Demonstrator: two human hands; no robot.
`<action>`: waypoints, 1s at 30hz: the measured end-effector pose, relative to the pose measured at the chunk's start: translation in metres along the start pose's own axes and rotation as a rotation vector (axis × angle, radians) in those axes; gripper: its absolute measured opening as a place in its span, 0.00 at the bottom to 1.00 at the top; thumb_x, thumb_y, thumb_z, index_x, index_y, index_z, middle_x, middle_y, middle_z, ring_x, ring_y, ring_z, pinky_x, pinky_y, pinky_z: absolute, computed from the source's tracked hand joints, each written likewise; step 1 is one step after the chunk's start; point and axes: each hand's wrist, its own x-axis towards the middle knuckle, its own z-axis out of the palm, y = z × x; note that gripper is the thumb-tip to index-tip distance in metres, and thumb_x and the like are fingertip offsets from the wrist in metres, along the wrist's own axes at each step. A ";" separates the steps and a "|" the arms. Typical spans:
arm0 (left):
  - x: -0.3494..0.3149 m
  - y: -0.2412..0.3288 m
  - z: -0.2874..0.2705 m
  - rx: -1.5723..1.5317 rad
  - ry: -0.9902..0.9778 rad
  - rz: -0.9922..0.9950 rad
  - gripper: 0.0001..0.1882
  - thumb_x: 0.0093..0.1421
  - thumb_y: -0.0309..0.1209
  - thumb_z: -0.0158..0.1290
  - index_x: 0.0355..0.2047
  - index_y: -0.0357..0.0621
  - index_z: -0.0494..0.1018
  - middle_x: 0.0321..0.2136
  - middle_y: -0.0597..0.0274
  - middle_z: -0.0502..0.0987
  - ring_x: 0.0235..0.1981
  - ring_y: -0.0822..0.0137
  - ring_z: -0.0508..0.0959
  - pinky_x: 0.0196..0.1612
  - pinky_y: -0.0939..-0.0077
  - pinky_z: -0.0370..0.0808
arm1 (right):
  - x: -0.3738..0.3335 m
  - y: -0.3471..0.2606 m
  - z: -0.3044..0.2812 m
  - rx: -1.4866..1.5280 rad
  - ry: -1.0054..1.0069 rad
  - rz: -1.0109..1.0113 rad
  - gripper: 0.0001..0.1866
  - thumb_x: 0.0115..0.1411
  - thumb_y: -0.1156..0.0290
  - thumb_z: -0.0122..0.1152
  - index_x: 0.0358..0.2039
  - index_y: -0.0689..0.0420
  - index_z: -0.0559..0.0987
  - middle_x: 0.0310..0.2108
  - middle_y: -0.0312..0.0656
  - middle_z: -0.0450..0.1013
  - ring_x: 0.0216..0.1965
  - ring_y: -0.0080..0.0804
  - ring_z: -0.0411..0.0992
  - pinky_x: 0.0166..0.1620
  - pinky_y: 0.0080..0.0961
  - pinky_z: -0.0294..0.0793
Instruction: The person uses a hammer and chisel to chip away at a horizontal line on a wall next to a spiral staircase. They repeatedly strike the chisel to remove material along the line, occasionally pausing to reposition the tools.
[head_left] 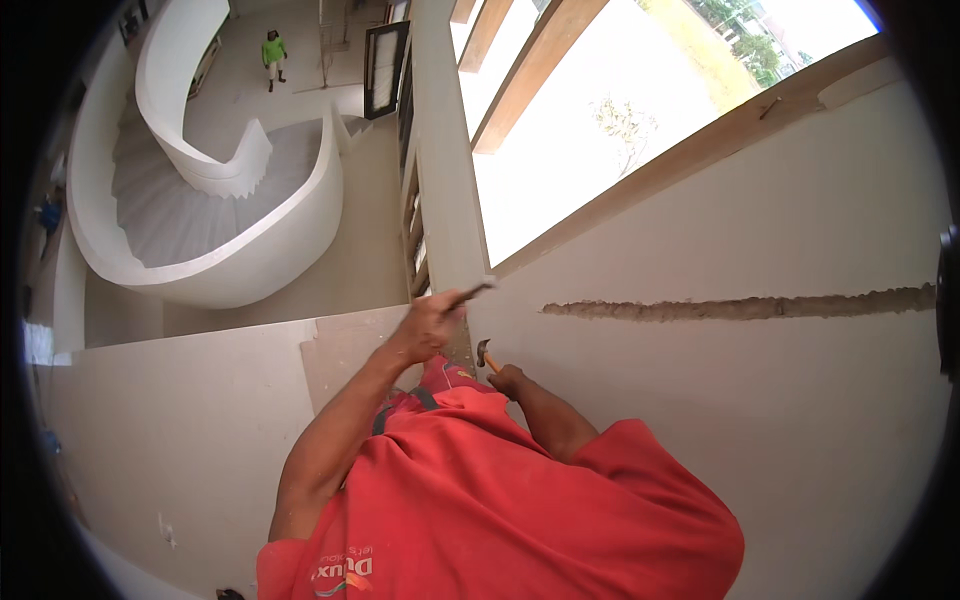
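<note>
My left hand (430,325) is closed around a short dark chisel (472,295), slightly blurred. The tool's far end points up and right, close to the wall corner below the window; whether it touches the wall I cannot tell. Lower and to the right, my right hand (507,381) grips a claw hammer (489,364) by its orange handle. The hammer's dark metal head is up, beside the white wall (640,400) and apart from the chisel.
A long rough groove (740,308) is cut across the right wall. Above it lies a window opening with a wooden sill (700,150). Beyond a low wall (200,400) at left, a curved white staircase (240,270) drops away. A person (273,58) in green stands below.
</note>
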 end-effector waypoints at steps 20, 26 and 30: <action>0.013 -0.136 0.106 0.344 -0.546 -0.483 0.17 0.60 0.35 0.53 0.40 0.31 0.81 0.38 0.29 0.80 0.41 0.39 0.82 0.44 0.50 0.79 | -0.016 0.060 0.092 0.318 -0.181 0.211 0.34 0.57 0.47 0.65 0.46 0.72 0.80 0.42 0.61 0.80 0.45 0.51 0.81 0.43 0.42 0.79; 0.037 -0.240 0.114 0.355 -0.582 -0.637 0.15 0.56 0.32 0.52 0.38 0.36 0.82 0.35 0.39 0.82 0.38 0.46 0.83 0.40 0.53 0.78 | -0.019 0.096 0.129 0.223 -0.234 0.244 0.37 0.59 0.45 0.63 0.48 0.72 0.79 0.44 0.62 0.79 0.47 0.53 0.80 0.43 0.44 0.79; 0.187 -0.227 0.008 0.473 -0.129 -0.711 0.14 0.56 0.33 0.56 0.35 0.36 0.83 0.38 0.40 0.83 0.38 0.50 0.85 0.39 0.57 0.81 | -0.024 0.105 0.118 0.099 -0.235 0.120 0.36 0.59 0.42 0.62 0.42 0.72 0.80 0.36 0.59 0.80 0.39 0.53 0.81 0.39 0.43 0.78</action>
